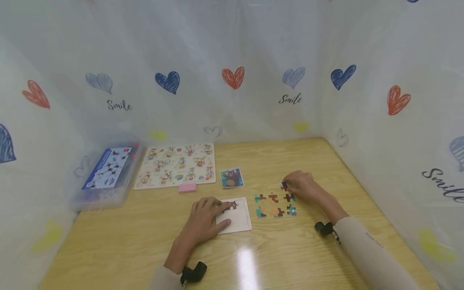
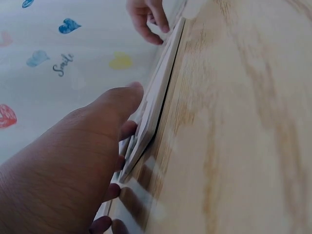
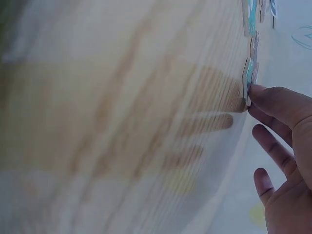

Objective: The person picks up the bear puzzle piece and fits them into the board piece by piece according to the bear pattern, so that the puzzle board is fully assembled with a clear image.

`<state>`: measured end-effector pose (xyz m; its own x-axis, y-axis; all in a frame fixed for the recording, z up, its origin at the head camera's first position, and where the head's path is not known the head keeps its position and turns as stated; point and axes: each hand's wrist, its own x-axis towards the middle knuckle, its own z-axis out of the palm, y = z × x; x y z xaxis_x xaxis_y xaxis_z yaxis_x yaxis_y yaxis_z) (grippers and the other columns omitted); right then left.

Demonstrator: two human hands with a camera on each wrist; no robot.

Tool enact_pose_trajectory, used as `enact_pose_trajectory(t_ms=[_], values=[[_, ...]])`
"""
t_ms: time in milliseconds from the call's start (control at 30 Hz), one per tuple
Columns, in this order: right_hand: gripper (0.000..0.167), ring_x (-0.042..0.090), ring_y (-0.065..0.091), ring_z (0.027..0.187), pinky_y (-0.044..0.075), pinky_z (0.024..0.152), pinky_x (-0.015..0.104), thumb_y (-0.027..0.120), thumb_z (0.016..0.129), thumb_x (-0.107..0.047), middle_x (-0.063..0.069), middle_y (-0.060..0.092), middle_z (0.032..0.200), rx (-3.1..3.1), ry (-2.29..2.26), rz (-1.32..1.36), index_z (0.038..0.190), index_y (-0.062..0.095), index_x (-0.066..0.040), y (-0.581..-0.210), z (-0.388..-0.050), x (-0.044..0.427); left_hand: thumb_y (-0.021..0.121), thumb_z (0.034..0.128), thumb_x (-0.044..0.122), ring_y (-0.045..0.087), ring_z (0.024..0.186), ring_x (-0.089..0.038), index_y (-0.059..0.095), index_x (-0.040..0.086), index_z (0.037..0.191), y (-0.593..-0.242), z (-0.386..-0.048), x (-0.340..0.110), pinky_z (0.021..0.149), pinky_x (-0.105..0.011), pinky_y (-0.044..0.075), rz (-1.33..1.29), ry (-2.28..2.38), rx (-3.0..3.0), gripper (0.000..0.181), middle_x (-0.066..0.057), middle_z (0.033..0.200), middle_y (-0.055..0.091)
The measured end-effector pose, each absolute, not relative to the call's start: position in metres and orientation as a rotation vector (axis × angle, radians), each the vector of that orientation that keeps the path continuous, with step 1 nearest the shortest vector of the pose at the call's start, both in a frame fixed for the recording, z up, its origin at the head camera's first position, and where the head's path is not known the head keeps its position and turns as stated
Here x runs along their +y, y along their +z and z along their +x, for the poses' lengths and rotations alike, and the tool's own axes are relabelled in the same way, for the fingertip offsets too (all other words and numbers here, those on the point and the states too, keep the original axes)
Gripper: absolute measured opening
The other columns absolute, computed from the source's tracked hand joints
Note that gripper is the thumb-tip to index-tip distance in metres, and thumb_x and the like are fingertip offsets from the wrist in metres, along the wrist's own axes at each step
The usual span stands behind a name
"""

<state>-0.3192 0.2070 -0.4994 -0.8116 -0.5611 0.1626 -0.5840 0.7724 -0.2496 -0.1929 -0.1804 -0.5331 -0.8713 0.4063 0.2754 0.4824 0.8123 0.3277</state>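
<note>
My left hand (image 1: 204, 219) lies at the left edge of a white puzzle board (image 1: 235, 223), fingers extended and the thumb over its surface. Its fingertips are at dark purple-brown jigsaw pieces (image 1: 233, 205) in the board's upper part. From the left wrist view, the board (image 2: 158, 92) appears edge-on, partly hidden by the left hand (image 2: 73, 156). My right hand (image 1: 302, 186) pinches a dark jigsaw piece (image 1: 284, 186) between thumb and finger, at the upper right of the loose pieces. In the right wrist view, thumb and index finger of the right hand (image 3: 285, 131) meet at the pieces' edge.
Several loose jigsaw pieces (image 1: 278, 212) lie in rows right of the board. Behind it are a bear picture card (image 1: 232, 178), a pink block (image 1: 187, 187) and an illustrated board (image 1: 175, 165). A clear plastic case (image 1: 108, 173) stands left. A heart-print curtain (image 1: 232, 108) surrounds the table.
</note>
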Motion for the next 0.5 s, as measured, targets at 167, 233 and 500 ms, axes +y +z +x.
enact_pose_trajectory(t_ms=[167,233,500], values=[[0.021,0.035,0.057,0.11,0.037,0.083,0.054,0.07,0.089,-0.008,0.008,0.071,0.112,-2.873,0.43,0.957,0.11,0.074,-0.008,-0.4973,-0.3215,0.2059,0.057,0.0955,0.057,0.045,0.122,-0.03,0.061,0.031,0.139,-0.5318,-0.1938,-0.1808,0.098,-0.055,0.035,-0.694,-0.569,-2.804,0.051,0.0,0.124,0.054],[0.018,0.034,0.058,0.107,0.036,0.083,0.053,0.071,0.087,-0.009,0.005,0.071,0.107,-2.872,0.421,0.972,0.104,0.075,-0.01,-0.4964,-0.3223,0.2048,0.056,0.0957,0.058,0.045,0.122,-0.03,0.061,0.031,0.14,-0.5316,-0.1937,-0.1808,0.098,-0.054,0.035,-0.69,-0.567,-2.811,0.052,0.0,0.124,0.054],[0.012,0.028,0.058,0.104,0.035,0.084,0.051,0.075,0.083,-0.018,-0.004,0.071,0.097,-2.82,0.422,0.932,0.095,0.075,-0.017,-0.4892,-0.3209,0.1975,0.053,0.0963,0.059,0.044,0.124,-0.03,0.059,0.031,0.141,-0.5323,-0.1932,-0.1808,0.1,-0.054,0.033,-0.676,-0.567,-2.854,0.053,0.0,0.126,0.054]])
